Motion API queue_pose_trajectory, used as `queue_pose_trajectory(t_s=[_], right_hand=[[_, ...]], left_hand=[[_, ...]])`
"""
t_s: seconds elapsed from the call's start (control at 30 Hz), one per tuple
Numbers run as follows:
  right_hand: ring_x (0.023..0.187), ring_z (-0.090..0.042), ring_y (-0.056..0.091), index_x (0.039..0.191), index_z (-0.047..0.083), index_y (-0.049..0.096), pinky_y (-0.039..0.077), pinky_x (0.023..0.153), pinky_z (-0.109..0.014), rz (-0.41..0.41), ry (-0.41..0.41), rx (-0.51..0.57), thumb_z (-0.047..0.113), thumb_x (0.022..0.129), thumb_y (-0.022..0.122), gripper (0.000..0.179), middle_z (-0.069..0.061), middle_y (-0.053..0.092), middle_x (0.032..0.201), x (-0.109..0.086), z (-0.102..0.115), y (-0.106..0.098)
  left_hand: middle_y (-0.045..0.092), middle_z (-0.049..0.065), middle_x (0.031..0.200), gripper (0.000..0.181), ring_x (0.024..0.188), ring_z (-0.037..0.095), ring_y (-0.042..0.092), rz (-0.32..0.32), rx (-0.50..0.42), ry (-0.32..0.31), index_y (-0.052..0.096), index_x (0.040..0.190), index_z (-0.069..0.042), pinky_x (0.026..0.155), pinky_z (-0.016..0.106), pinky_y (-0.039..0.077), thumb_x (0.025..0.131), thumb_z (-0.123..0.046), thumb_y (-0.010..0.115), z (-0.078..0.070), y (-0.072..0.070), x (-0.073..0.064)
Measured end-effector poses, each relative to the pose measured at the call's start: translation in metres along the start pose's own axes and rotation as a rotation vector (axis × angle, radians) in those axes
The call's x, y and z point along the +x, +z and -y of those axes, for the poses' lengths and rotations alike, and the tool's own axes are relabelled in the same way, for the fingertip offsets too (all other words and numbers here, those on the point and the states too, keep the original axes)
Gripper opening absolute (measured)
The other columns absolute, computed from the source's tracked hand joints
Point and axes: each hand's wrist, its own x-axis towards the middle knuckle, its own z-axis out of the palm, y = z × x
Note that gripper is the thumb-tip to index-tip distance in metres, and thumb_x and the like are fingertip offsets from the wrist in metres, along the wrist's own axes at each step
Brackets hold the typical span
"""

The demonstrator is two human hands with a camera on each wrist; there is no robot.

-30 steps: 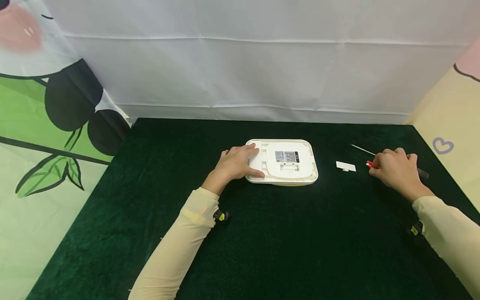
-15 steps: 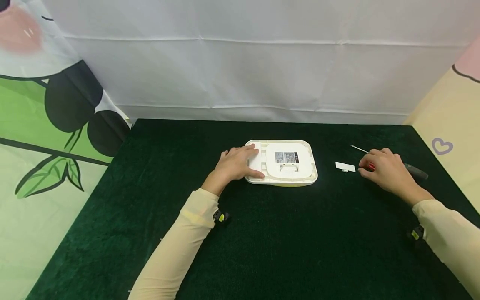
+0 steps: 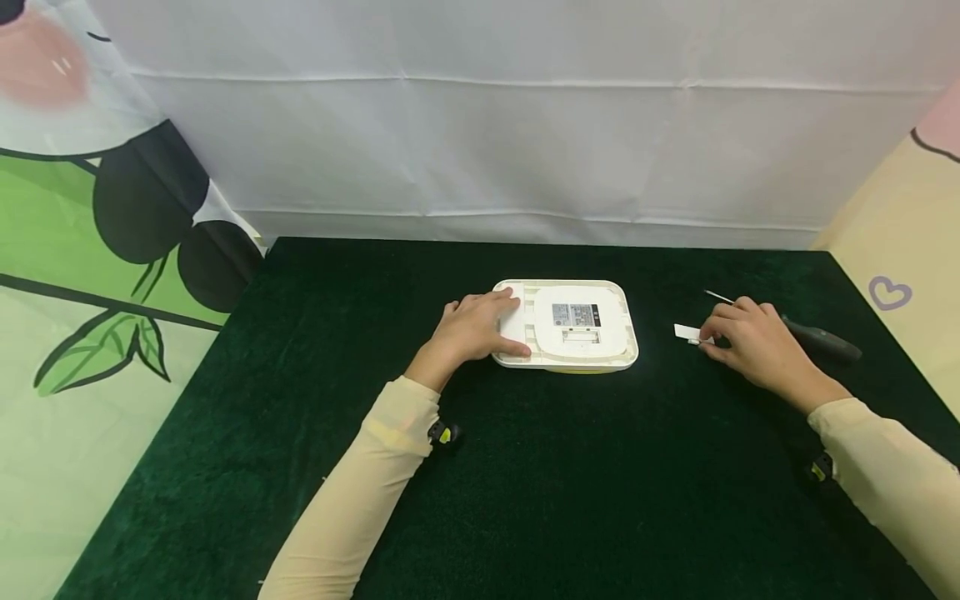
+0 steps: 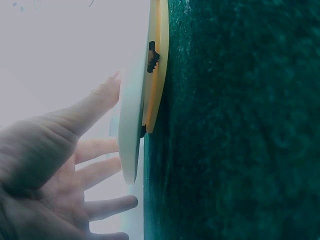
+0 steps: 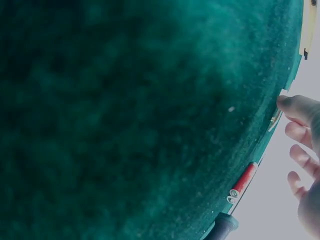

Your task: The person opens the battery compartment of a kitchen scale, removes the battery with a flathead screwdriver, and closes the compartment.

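A flat white rounded device (image 3: pixel 583 350) lies with its labelled back and uncovered battery slot facing up; its yellow layer (image 4: pixel 159 85) shows beneath in the left wrist view. My left hand (image 3: pixel 468 329) rests over its left end, fingers and thumb extended. To the right lies a small white battery cover (image 3: pixel 684 332) with a tab. My right hand (image 3: pixel 753 346) pinches the cover's right end between thumb and index finger. Red batteries (image 5: pixel 245 179) lie on the cloth behind that hand, hidden from the head view. A screwdriver (image 3: pixel 821 342) with a dark handle lies partly under the right hand.
A dark green cloth (image 3: pixel 562 492) covers the table. White fabric (image 3: pixel 480 142) hangs behind its far edge, and printed panels (image 3: pixel 142 275) stand on the left and right sides.
My right hand has left the red batteries and moved left to the battery cover, revealing more of the screwdriver handle. My left hand stays on the device.
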Motion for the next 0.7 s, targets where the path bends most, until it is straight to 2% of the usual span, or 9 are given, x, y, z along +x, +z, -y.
queue_pose_trajectory(t_s=[0.13,0.37,0.7], right_hand=[[0.085,-0.023,0.051,0.083,0.016,0.07,0.036,0.071,-0.042,-0.032,-0.038,-0.011,0.005,0.075,0.08,0.016,-0.003,0.066,0.089,0.0008,-0.0007,0.0024],[0.084,-0.025,0.052,0.082,0.014,0.069,0.038,0.072,-0.044,-0.047,-0.054,-0.032,0.004,0.074,0.079,0.015,-0.004,0.066,0.088,0.0035,0.0016,0.002],[0.082,-0.026,0.051,0.079,0.016,0.068,0.038,0.075,-0.05,-0.061,-0.03,-0.039,0.008,0.073,0.079,0.015,-0.004,0.062,0.084,0.0069,0.0053,0.0025]], left_hand=[[0.024,-0.005,0.163,0.087,0.145,0.029,0.026,0.002,0.003,0.003,0.039,0.151,-0.025,0.115,0.056,0.022,0.079,-0.06,0.073,-0.0003,-0.0002,0.0005],[0.024,-0.005,0.163,0.087,0.145,0.029,0.027,0.004,0.001,0.001,0.039,0.151,-0.026,0.114,0.056,0.022,0.079,-0.06,0.073,-0.0004,-0.001,-0.0001],[0.024,-0.005,0.163,0.086,0.145,0.029,0.027,0.004,0.006,0.0,0.039,0.151,-0.026,0.114,0.055,0.023,0.079,-0.06,0.073,-0.0006,-0.0007,-0.0007]])
